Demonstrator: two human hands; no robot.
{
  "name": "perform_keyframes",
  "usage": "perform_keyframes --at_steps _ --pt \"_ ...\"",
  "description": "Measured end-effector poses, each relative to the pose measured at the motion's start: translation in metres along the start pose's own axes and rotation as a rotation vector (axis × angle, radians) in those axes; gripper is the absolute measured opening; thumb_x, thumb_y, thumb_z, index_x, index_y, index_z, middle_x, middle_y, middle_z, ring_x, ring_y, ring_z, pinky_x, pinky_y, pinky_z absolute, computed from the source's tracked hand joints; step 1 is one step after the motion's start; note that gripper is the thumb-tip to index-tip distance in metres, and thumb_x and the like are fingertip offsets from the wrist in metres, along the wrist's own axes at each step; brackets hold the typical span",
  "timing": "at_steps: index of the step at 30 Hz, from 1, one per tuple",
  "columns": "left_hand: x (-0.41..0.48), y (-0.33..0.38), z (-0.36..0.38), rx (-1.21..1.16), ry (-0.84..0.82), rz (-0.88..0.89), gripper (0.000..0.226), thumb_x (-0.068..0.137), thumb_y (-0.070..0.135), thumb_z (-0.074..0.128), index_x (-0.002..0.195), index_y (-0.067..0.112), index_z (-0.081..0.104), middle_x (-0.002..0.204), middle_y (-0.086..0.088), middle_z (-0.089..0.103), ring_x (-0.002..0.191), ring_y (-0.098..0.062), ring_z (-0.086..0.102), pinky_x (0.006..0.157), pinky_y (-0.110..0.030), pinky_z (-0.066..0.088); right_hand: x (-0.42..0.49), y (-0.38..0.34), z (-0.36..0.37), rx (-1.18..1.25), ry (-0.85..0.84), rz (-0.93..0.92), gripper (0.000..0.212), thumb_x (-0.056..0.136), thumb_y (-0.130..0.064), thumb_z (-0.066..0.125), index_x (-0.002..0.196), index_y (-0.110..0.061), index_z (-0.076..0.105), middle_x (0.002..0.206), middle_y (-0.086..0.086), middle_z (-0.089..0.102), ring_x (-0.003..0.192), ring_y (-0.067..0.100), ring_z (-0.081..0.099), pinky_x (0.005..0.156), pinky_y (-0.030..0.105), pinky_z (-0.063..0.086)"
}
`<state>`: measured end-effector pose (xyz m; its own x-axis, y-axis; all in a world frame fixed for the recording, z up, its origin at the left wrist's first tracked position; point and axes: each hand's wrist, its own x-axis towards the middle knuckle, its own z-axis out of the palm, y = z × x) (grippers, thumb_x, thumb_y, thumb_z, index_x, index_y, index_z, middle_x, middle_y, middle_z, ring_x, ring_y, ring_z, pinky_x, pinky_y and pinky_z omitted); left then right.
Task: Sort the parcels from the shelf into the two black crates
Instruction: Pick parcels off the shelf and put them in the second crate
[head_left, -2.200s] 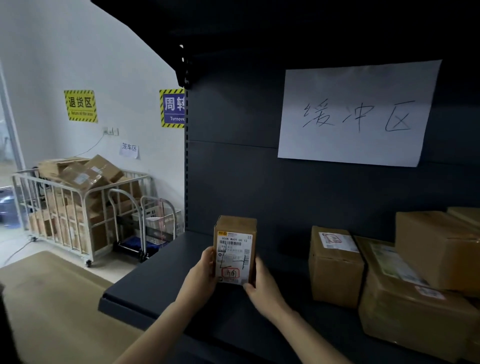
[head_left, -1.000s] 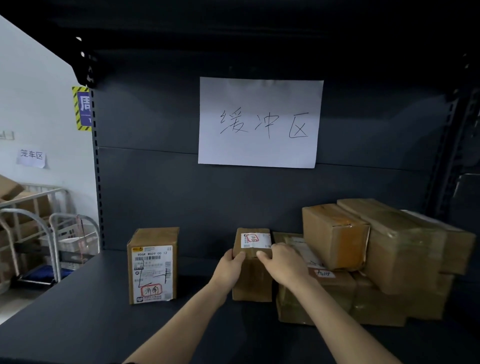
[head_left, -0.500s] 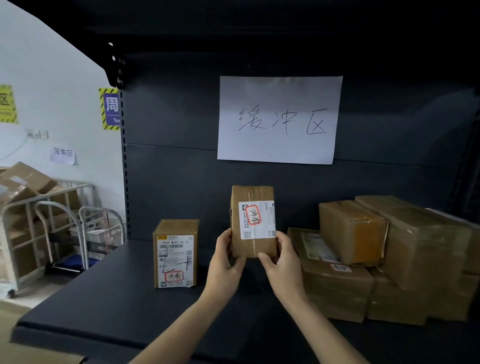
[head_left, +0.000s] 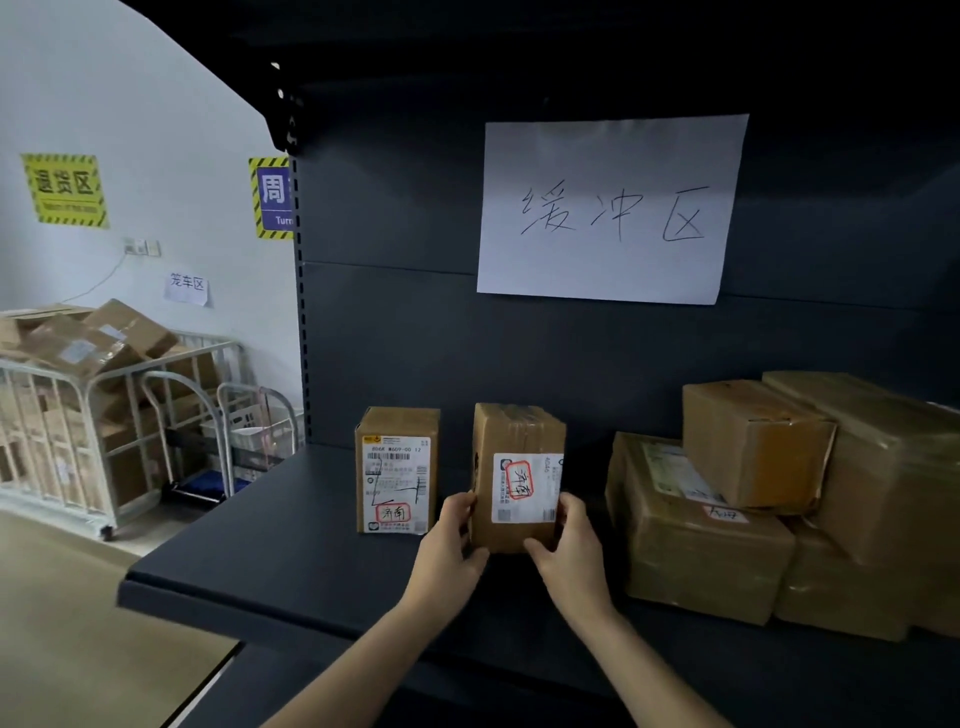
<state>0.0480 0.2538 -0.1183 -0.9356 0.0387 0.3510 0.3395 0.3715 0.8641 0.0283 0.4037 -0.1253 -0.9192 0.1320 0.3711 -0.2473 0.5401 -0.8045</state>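
Cardboard parcel (head_left: 517, 475) between both hands

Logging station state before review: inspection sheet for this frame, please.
Surface: dark shelf, carrying parcels.
Job's things: small taped parcel held upright beside labelled parcel; parcel stack at right; black crates not in view.
Clutter: nothing seen.
Hands: left hand and right hand grip the small taped parcel's lower sides.
Cables: thin wire below wall socket.
Surroundings: paper sign on back panel; cage trolley of boxes at left.
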Motion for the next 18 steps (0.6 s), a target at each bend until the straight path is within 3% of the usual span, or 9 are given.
perform_keyframes --at_steps 3,10,14,18 --pt "-0.005 -0.003 -0.015 0.044 0.043 0.029 0.047 0.083 0.000 0.063 0.123 0.016 0.045 0.108 0.020 0.050 0.107 0.004 0.046 0.076 -0.001 0.044 0.001 -0.002 0.008 0.020 -0.033 -0.005 0.065 0.079 -0.006 0.069 0.135 -0.016 0.038 0.132 0.000 0.051 0.126 0.014 0.045 0.098 0.023 0.037" --pt "-0.005 -0.028 -0.073 0.102 0.326 -0.105 0.043 0.085 0.004 0.062 0.123 0.010 0.045 0.118 -0.006 0.055 0.106 -0.017 0.055 0.083 -0.023 0.044 0.015 -0.011 0.028 0.047 -0.119 -0.007 0.064 0.083 -0.005 0.064 0.139 -0.014 0.034 0.137 0.004 0.047 0.129 0.017 0.042 0.105 0.028 0.034" --pt "0.011 -0.041 -0.095 0.186 0.284 -0.197 0.066 0.083 0.011 0.067 0.139 0.006 0.033 0.140 -0.013 0.041 0.129 -0.023 0.041 0.106 -0.038 0.038 0.027 -0.012 0.038 0.067 -0.154 0.011 0.063 0.084 -0.003 0.063 0.139 -0.015 0.035 0.137 0.005 0.047 0.128 0.018 0.043 0.107 0.033 0.036" --pt "0.029 -0.052 -0.107 0.216 0.140 -0.271 0.089 0.080 0.013 0.071 0.148 0.008 0.015 0.154 -0.011 0.022 0.142 -0.024 0.023 0.116 -0.038 0.025 0.037 -0.010 0.044 0.112 -0.186 0.030 0.066 0.083 -0.001 0.063 0.140 -0.017 0.034 0.136 0.003 0.048 0.128 0.016 0.043 0.106 0.030 0.034"
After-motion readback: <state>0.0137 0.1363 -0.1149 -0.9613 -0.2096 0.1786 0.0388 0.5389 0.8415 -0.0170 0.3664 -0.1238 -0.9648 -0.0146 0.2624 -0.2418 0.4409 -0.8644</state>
